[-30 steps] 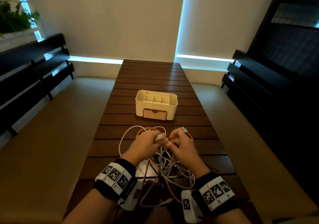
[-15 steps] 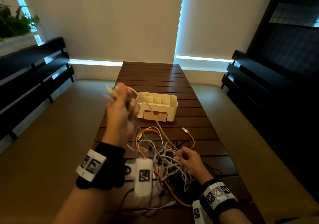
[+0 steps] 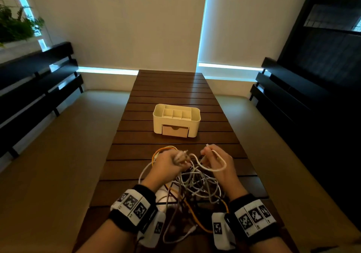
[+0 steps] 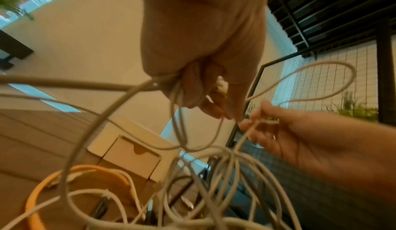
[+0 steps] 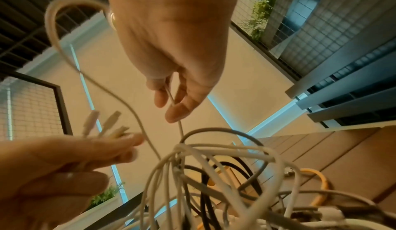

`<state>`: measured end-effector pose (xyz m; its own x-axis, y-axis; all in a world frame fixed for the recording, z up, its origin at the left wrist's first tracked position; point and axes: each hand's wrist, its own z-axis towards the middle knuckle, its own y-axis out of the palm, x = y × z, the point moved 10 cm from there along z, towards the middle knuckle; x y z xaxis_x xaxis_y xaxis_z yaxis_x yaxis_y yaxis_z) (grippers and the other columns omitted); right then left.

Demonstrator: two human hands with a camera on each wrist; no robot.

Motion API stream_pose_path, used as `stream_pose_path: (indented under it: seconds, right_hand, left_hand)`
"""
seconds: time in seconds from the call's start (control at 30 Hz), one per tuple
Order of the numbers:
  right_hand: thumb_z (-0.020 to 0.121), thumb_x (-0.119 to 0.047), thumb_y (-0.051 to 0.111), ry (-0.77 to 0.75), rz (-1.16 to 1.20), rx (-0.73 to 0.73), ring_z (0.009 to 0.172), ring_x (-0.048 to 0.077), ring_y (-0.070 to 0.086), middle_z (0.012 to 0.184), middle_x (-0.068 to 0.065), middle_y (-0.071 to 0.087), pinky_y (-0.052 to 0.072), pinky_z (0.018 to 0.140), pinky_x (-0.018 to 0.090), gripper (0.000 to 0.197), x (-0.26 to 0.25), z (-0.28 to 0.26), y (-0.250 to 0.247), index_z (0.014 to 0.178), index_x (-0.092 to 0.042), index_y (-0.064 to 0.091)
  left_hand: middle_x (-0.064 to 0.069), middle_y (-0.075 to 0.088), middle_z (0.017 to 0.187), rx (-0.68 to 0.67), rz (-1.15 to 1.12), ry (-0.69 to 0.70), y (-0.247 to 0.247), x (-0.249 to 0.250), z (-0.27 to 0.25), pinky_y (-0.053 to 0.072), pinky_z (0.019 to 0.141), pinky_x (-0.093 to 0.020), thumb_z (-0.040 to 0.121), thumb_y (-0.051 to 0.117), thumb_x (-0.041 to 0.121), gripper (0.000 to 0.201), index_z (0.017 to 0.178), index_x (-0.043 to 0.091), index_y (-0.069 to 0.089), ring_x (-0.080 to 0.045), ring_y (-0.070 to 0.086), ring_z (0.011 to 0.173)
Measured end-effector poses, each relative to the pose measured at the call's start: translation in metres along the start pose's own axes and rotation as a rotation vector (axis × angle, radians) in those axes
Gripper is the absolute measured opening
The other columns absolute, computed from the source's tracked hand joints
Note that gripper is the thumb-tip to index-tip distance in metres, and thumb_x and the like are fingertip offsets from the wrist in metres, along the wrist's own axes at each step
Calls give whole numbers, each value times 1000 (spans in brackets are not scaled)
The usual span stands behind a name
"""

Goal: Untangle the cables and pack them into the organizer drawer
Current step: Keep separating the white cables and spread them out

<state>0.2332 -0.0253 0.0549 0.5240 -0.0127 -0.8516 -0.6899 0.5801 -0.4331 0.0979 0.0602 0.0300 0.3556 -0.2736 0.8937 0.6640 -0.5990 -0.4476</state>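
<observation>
1. Nearest to us, a tangled heap of cables (image 3: 197,190) lies on the near end of the slatted wooden table (image 3: 172,88), between our two wrists; white, grey and black strands cross one another, and an orange cable (image 3: 197,219) runs through the heap and curls out beyond it on the left.
2. A white cable end with its plug (image 3: 192,229) trails out of the heap toward the near table edge.
3. Our left hand (image 3: 168,167) is raised just above the heap, fingers curled round a bunch of white cable ends; in the right wrist view three pale plugs (image 5: 102,123) stick up past its fingers.
4. Our right hand (image 3: 216,161) is level with the left and close beside it, pinching a thin white cable (image 5: 173,104) between thumb and fingertips. A loop of white cable (image 3: 220,165) arches over the back of this hand and runs down into the heap.
5. Strands from both hands drop to a knot (image 5: 177,150) where many white cables cross.
6. Farther along the table, well apart from the hands, stands the cream organizer (image 3: 176,120), with open compartments on top.
7. Its drawer (image 3: 175,130) sits low in the front face and is pushed in, with no cable in or on the organizer.
</observation>
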Motion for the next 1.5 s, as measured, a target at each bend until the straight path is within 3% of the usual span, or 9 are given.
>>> stream_pose_path:
  seconds: [0.13, 0.43, 0.57, 0.73, 0.87, 1.07, 1.2, 1.3, 1.5]
  right_hand:
    - [92, -38, 43, -135, -10, 46, 70, 7, 55, 75, -5, 54, 44, 66, 14, 25, -20, 4, 2, 71, -33, 56]
    - [94, -36, 43, -356, 349, 213, 82, 16, 66, 87, 14, 63, 55, 74, 21, 32, -93, -1, -37, 88, -9, 60]
    - [93, -40, 49, -417, 429, 260, 95, 27, 63, 102, 14, 60, 55, 83, 30, 28, -112, -6, -45, 96, -16, 62]
    - [88, -29, 59, -433, 441, 108, 100, 22, 63, 105, 12, 61, 54, 84, 26, 23, -128, -4, -25, 99, -9, 62]
    - [85, -4, 59, -290, 426, 85, 98, 21, 65, 128, 14, 50, 55, 81, 24, 50, -103, 3, -12, 130, -21, 44]
    - [78, 16, 60, 224, 202, 380, 115, 11, 45, 156, 1, -20, 52, 75, 15, 103, -10, -6, -20, 149, -26, -2]
    - [76, 7, 68, 240, 233, 569, 108, 15, 50, 143, 8, 22, 50, 77, 21, 73, 14, -26, -25, 137, -15, 34]
    - [86, -14, 64, 133, 87, 100, 88, 13, 58, 100, -3, 59, 45, 70, 19, 13, 6, -15, 23, 94, -23, 61]
    - [88, -15, 63, 64, -117, 8, 78, 5, 57, 84, -3, 62, 43, 69, 14, 7, 14, -11, 36, 86, -14, 69]
  left_hand:
    - [1, 65, 98, 11, -16, 74, 22, 2, 0, 51, 86, -40, 83, 70, 27, 20, 103, 25, 67, -16, 60, 93]
    - [5, 63, 98, 142, 238, 95, 32, -19, 9, 46, 82, -29, 84, 66, 34, 17, 96, 22, 68, -15, 58, 97]
    - [7, 63, 105, 136, 286, 143, 31, -12, 6, 42, 75, -24, 83, 64, 24, 26, 108, 27, 66, -15, 57, 98]
    - [12, 59, 86, 97, 76, 175, 39, 2, 1, 45, 74, -28, 83, 69, 27, 11, 74, 31, 63, -13, 58, 86]
    - [6, 59, 60, 190, -50, 151, 23, -2, 6, 43, 61, -34, 84, 67, 22, 29, 57, 28, 60, -16, 56, 65]
    - [-6, 64, 64, 275, -288, 177, -4, 8, 6, 46, 62, -29, 86, 67, 26, 28, 74, 0, 68, -11, 57, 62]
    - [-2, 72, 80, 298, -476, 124, -10, 13, 4, 52, 73, -25, 85, 66, 25, 11, 77, 20, 72, -7, 65, 75]
    - [-10, 70, 85, 268, -615, 135, -10, 23, 2, 49, 68, -14, 87, 64, 16, 8, 86, 11, 71, -2, 64, 74]
    - [-9, 68, 80, 337, -661, 191, -24, 35, 0, 45, 63, -13, 87, 64, 18, 12, 85, 8, 71, -4, 60, 68]
